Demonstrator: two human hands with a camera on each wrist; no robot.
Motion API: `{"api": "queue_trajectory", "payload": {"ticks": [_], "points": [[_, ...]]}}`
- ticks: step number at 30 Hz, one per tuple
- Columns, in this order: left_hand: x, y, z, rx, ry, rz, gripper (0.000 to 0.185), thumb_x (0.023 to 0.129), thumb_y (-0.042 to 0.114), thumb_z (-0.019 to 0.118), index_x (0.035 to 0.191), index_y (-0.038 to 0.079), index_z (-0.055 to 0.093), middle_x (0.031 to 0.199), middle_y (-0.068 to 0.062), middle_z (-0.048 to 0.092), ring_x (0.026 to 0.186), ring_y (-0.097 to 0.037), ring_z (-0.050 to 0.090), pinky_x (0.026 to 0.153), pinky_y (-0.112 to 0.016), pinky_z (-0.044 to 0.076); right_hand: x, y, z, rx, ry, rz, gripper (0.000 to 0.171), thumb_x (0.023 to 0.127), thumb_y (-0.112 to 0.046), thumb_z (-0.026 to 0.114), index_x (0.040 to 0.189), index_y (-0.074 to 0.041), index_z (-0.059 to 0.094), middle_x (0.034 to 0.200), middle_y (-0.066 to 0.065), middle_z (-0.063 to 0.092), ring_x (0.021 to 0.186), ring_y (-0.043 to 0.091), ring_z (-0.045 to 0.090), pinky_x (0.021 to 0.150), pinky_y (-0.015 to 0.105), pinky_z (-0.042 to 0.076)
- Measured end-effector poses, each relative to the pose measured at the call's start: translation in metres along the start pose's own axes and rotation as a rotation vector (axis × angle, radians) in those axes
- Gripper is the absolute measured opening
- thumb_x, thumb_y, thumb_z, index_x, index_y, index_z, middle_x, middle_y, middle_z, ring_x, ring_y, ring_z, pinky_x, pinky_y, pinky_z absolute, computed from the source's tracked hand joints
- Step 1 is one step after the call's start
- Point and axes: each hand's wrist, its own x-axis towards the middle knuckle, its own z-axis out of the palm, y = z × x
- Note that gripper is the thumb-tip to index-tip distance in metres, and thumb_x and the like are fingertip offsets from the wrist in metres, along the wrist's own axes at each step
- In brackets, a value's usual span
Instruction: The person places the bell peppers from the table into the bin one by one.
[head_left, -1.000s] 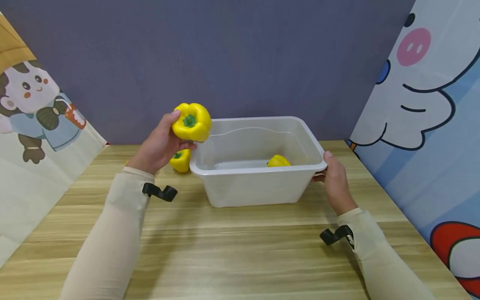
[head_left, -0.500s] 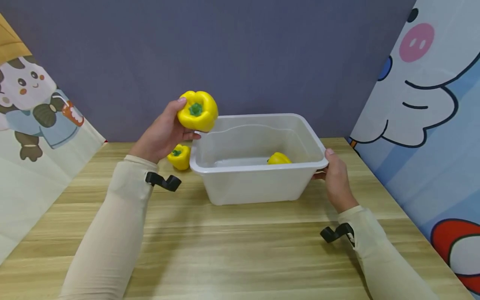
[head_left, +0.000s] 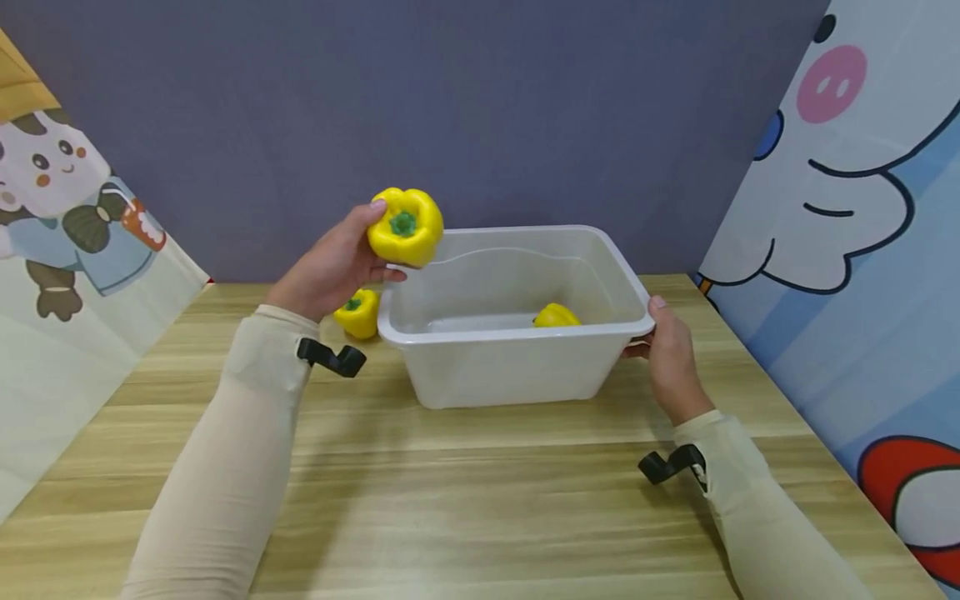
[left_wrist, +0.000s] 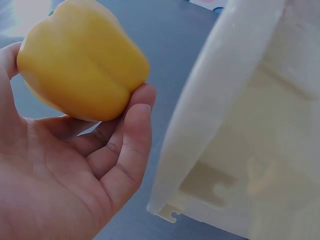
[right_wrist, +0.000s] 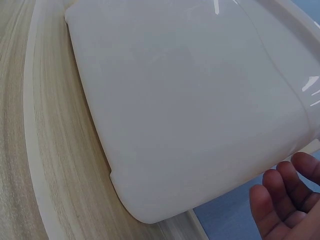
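In the head view my left hand (head_left: 330, 262) holds a yellow bell pepper (head_left: 414, 243) at the bin's back left corner, its green stem facing me. The left wrist view shows the thumb and curled fingers round this pepper (left_wrist: 85, 62), beside the bin's rim (left_wrist: 205, 95). My right hand (head_left: 672, 362) grips the right rim of the white plastic bin (head_left: 495, 371), thumb on top, fingers under the lip. Part of another yellow pepper (head_left: 557, 316) shows inside the bin; the front wall hides its lower part. A third pepper (head_left: 358, 317) sits on the table left of the bin.
The bin stands on a wood-grain table (head_left: 465, 500) near a dark grey back panel (head_left: 525, 108). Cartoon-printed side panels flank the table, one on the left (head_left: 82, 350) and one on the right (head_left: 847, 333).
My left hand has carried its pepper a little to the right and slightly up, nearer the bin's opening. The right hand keeps its grip on the rim.
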Motion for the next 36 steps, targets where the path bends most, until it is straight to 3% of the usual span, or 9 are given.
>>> {"api": "queue_trajectory", "payload": {"ticks": [5,11,15,27,36], "points": [[0.001,0.000,0.004,0.055,-0.006,-0.025,0.051,0.104,0.053,0.045,0.135,0.013,0.048,0.117,-0.011,0.059,0.102,-0.033,0.062,0.085,-0.037,0.053,0.000,0.000,-0.001,-0.005,-0.009,-0.009,0.063,0.108,-0.046,0.030,0.126,0.009,0.054,0.092,-0.003,0.068,0.076,0.014,0.064,0.064,0.031,0.056],[0.003,0.001,0.010,0.105,-0.009,-0.059,0.054,0.103,0.055,0.045,0.135,0.012,0.049,0.121,-0.012,0.057,0.110,-0.038,0.057,0.087,-0.037,0.053,0.000,0.001,-0.002,-0.018,-0.008,0.001,0.063,0.109,-0.046,0.029,0.128,0.009,0.054,0.092,-0.004,0.068,0.077,0.015,0.064,0.065,0.035,0.056],[0.004,0.003,0.012,0.106,-0.029,-0.070,0.055,0.103,0.053,0.048,0.135,0.009,0.049,0.123,-0.014,0.055,0.111,-0.035,0.057,0.088,-0.037,0.053,0.000,0.002,-0.002,-0.013,-0.007,-0.002,0.064,0.109,-0.046,0.029,0.127,0.010,0.054,0.091,-0.004,0.069,0.076,0.016,0.064,0.065,0.035,0.056],[0.006,0.008,0.021,0.192,-0.059,-0.066,0.047,0.105,0.043,0.050,0.130,0.004,0.053,0.112,-0.010,0.056,0.101,-0.028,0.059,0.089,-0.039,0.054,0.001,0.004,-0.003,-0.036,-0.013,-0.028,0.064,0.108,-0.048,0.030,0.125,0.008,0.056,0.093,0.000,0.068,0.077,0.017,0.064,0.064,0.036,0.056],[0.009,0.015,0.026,0.294,-0.140,-0.032,0.043,0.105,0.042,0.051,0.129,0.006,0.055,0.113,-0.014,0.057,0.103,-0.030,0.060,0.092,-0.042,0.054,-0.001,0.003,-0.002,-0.063,-0.014,-0.034,0.067,0.108,-0.051,0.029,0.128,0.007,0.056,0.097,0.000,0.067,0.079,0.017,0.064,0.066,0.035,0.056]]}}
